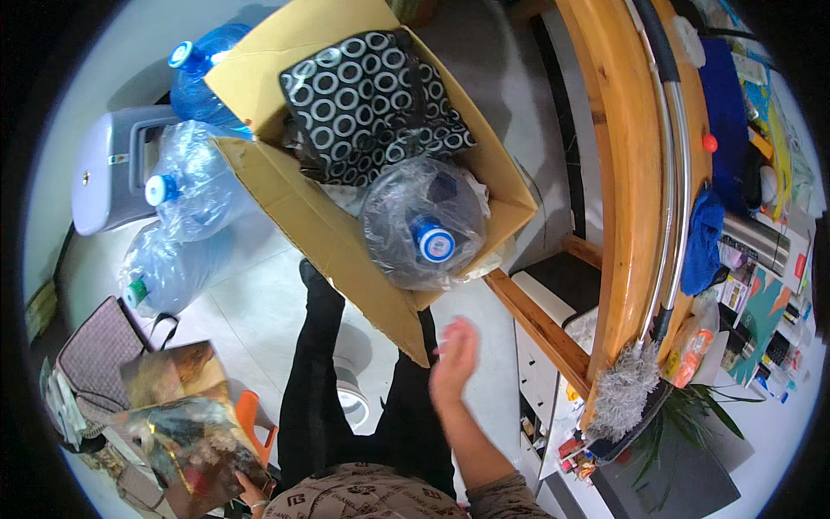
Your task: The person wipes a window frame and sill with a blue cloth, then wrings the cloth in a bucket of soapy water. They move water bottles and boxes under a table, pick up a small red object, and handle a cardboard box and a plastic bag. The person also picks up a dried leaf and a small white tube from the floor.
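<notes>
My left hand [251, 491] grips the lower edge of a flat item printed with a dark painting [191, 447], its exact kind unclear. A second painted panel [172, 376] shows just above it. My right hand [456, 363] is blurred and holds nothing, below the near corner of an open cardboard box [305, 214]. Inside the box lies a black wrapped package with white rings [356, 97]. In the box's near end stands a large water bottle with a blue cap [425, 227], wrapped in clear plastic.
Left of the box are more large water bottles [207, 181] and a grey-lilac case [113, 172]. A quilted bag [97, 350] and an orange stool [249, 422] stand lower left. Along the right runs a wooden bench [629, 175] bearing a duster [622, 396]. Between my legs is a white bucket [350, 396].
</notes>
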Demonstrator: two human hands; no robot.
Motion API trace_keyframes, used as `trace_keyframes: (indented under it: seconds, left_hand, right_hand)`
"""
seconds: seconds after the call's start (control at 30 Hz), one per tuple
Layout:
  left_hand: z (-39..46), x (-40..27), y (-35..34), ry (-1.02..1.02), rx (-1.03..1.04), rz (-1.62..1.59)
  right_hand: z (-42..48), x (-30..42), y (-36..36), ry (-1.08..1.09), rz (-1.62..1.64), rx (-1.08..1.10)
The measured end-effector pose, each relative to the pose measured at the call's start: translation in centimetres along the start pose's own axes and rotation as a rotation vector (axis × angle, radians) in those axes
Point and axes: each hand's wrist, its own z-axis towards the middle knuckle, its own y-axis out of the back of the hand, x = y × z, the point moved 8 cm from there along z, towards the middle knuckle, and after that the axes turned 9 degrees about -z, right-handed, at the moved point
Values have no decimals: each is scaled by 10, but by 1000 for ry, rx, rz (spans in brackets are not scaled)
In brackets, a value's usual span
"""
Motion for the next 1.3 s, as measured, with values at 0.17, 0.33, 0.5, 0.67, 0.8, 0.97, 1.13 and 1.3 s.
trace_keyframes:
  seconds: [0.17,0.33,0.5,0.67,0.8,0.97,1.13,1.3]
  left_hand:
    - [-39,30,-20,280,-37,-226]
    - [-81,28,-67,155,-37,-392]
    - [-177,-9,-119,242,-50,-520]
    - [-164,12,-111,182,167,-466]
    - [-155,-26,-98,-164,45,351]
    - [-204,-123,-100,-696,207,267]
    - [-142,-86,-125,-946,315,500]
    - [-196,-225,-94,-1020,588,-165]
  right_hand:
    - [131,-243,58,-546,-51,-99]
    - [243,-417,38,-769,180,5]
    - [277,-451,45,-703,227,-73]
    - [272,-425,61,-608,156,-50]
    - [243,-379,97,-484,30,-44]
    - [201,-341,205,13,-879,-42]
    - [78,-99,193,348,-861,-33]
    - [-3,127,194,842,-1176,105]
